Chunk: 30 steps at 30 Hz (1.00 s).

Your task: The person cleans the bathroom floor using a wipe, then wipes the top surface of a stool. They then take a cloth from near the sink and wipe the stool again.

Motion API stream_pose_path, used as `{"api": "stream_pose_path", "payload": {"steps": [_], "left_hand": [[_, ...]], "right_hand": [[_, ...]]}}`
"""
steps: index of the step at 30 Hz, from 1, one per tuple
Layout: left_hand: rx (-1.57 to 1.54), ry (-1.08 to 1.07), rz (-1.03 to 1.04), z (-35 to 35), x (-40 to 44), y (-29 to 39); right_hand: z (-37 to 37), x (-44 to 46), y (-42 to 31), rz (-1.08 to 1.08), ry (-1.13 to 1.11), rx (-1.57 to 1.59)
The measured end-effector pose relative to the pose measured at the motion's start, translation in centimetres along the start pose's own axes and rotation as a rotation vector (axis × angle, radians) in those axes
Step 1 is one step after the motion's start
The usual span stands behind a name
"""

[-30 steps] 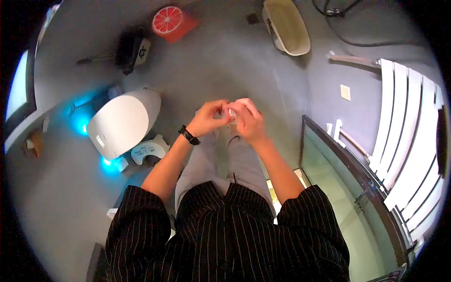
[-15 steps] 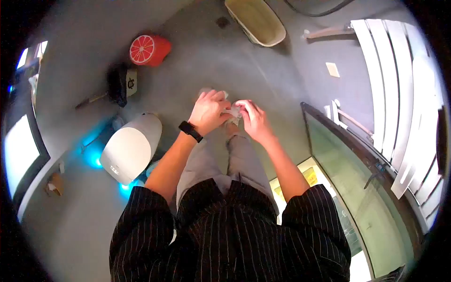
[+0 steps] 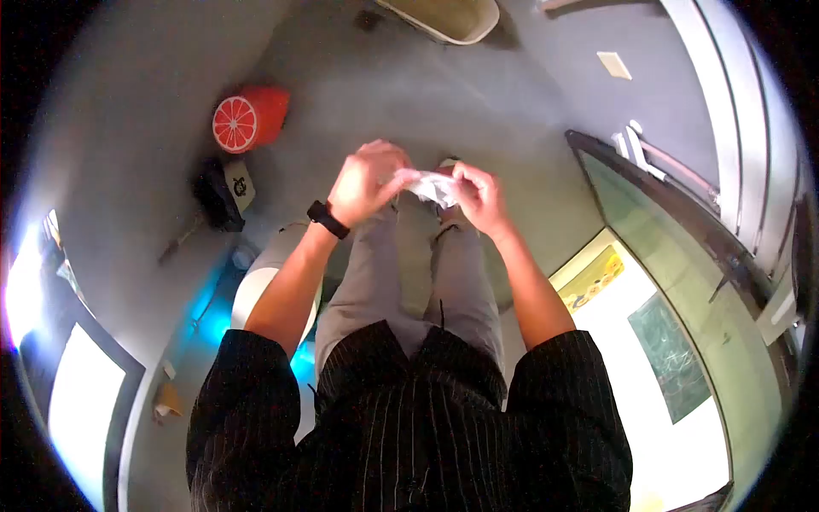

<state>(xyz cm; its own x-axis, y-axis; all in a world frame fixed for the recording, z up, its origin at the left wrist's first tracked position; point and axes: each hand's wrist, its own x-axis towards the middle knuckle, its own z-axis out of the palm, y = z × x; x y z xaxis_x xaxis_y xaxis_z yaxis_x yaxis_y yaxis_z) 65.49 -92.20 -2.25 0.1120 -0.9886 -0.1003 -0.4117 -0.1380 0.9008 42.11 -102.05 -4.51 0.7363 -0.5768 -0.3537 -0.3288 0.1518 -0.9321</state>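
Observation:
A thin, crumpled white piece, like a plastic bag or tissue point(image 3: 433, 187), is stretched between my two hands in front of my legs. My left hand point(image 3: 365, 183), wearing a black watch on its wrist point(image 3: 328, 219), pinches one end between thumb and fingers. My right hand point(image 3: 480, 196) closes on the other end. Motion blur hides the exact kind of the piece. My feet are partly covered by the hands and the piece.
A white toilet point(image 3: 252, 297) with blue light stands left, behind my left forearm. Farther off are a red citrus-patterned bin point(image 3: 269, 115), a black bag point(image 3: 217, 194) and a pale tub point(image 3: 456, 34). A glass door point(image 3: 661, 247) and a white radiator point(image 3: 717, 94) are on the right.
My hands have moved apart, drawing out the white piece between them, which shows more now. The view has shifted, with the tub and radiator nearer the frame's edge.

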Motion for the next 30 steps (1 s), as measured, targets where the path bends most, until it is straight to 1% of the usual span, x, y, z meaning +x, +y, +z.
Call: {"api": "stream_pose_path", "payload": {"steps": [1, 2, 3, 5, 6, 7, 9, 10, 11, 13, 14, 15, 16, 17, 18, 19, 20, 21, 23, 24, 25, 27, 28, 29, 30], "left_hand": [[-0.050, -0.026, -0.059, -0.1, 0.9, -0.2], [-0.011, -0.077, -0.093, -0.4, 2.1, -0.3], [-0.033, -0.065, -0.099, 0.1, 3.0, -0.5], [0.060, -0.108, -0.024, 0.7, 4.5, -2.0], [0.191, -0.239, -0.032, 0.5, 5.6, -1.9], [0.268, -0.324, 0.020, 0.6, 6.9, -1.7], [0.376, -0.459, -0.026, 2.3, 8.0, -3.4], [0.392, -0.468, -0.049, 3.3, 8.6, -4.1], [0.352, -0.474, 0.003, 4.4, 9.0, -5.8], [0.330, -0.564, -0.226, 6.9, 10.4, -7.0], [0.332, -0.579, -0.218, 8.3, 10.9, -7.4], [0.125, -0.501, -0.301, 9.8, 11.3, -7.8], [-0.082, -0.421, -0.387, 11.2, 11.4, -8.6], [-0.080, -0.433, -0.384, 12.8, 11.6, -10.9], [0.109, -0.575, -0.283, 14.8, 11.7, -14.5], [0.299, -0.710, -0.175, 16.4, 12.5, -16.0], [0.319, -0.661, -0.317, 18.1, 13.0, -17.4], [0.323, -0.669, -0.305, 19.3, 13.5, -19.3], [0.407, -0.617, -0.075, 21.8, 14.7, -23.6], [0.365, -0.717, -0.085, 22.5, 15.9, -24.7], [0.372, -0.715, -0.075, 23.0, 16.8, -25.7], [0.138, -0.632, -0.362, 24.2, 19.0, -28.2], [0.203, -0.731, -0.347, 24.8, 20.0, -30.5], [0.210, -0.730, -0.349, 25.3, 20.6, -32.9], [0.136, -0.680, -0.282, 26.0, 22.0, -34.7]], "right_hand": [[-0.2, 0.3, 0.3, 0.072, 0.024, 0.079], [-0.5, 0.6, 0.3, 0.036, 0.059, 0.089], [-1.3, 0.7, 0.7, 0.082, 0.058, 0.075], [-2.0, 1.6, 2.6, -0.063, 0.177, 0.070], [-3.0, 1.6, 2.5, -0.034, 0.180, -0.030], [-3.9, 1.3, 3.9, -0.002, 0.159, -0.040], [-5.3, 0.9, 6.4, -0.032, 0.209, -0.133], [-6.6, 0.4, 8.2, 0.009, 0.196, -0.157], [-7.7, 0.0, 10.0, 0.049, 0.187, -0.190], [-9.2, -0.7, 14.0, 0.054, 0.274, -0.235], [-9.6, -1.1, 15.7, 0.051, 0.317, -0.197], [-9.8, -1.4, 17.5, 0.056, 0.329, -0.193], [-9.7, -1.8, 19.6, 0.046, 0.401, -0.283], [-9.7, -2.0, 21.9, 0.035, 0.474, -0.375], [-9.6, -2.5, 25.5, 0.022, 0.388, -0.421], [-9.6, -2.3, 27.1, 0.028, 0.397, -0.419], [-9.9, -1.8, 28.9, 0.085, 0.441, -0.395], [-9.9, -1.3, 30.4, 0.147, 0.483, -0.368], [-10.7, 0.5, 33.5, 0.138, 0.536, -0.407], [-11.1, 1.7, 35.4, 0.132, 0.486, -0.395], [-11.1, 2.5, 37.2, 0.135, 0.431, -0.378], [-11.5, 5.2, 41.1, 0.154, 0.466, -0.358], [-11.6, 6.3, 42.6, 0.183, 0.484, -0.338], [-11.8, 7.6, 44.1, 0.179, 0.485, -0.333], [-12.5, 9.3, 45.8, 0.161, 0.501, -0.291]]}}
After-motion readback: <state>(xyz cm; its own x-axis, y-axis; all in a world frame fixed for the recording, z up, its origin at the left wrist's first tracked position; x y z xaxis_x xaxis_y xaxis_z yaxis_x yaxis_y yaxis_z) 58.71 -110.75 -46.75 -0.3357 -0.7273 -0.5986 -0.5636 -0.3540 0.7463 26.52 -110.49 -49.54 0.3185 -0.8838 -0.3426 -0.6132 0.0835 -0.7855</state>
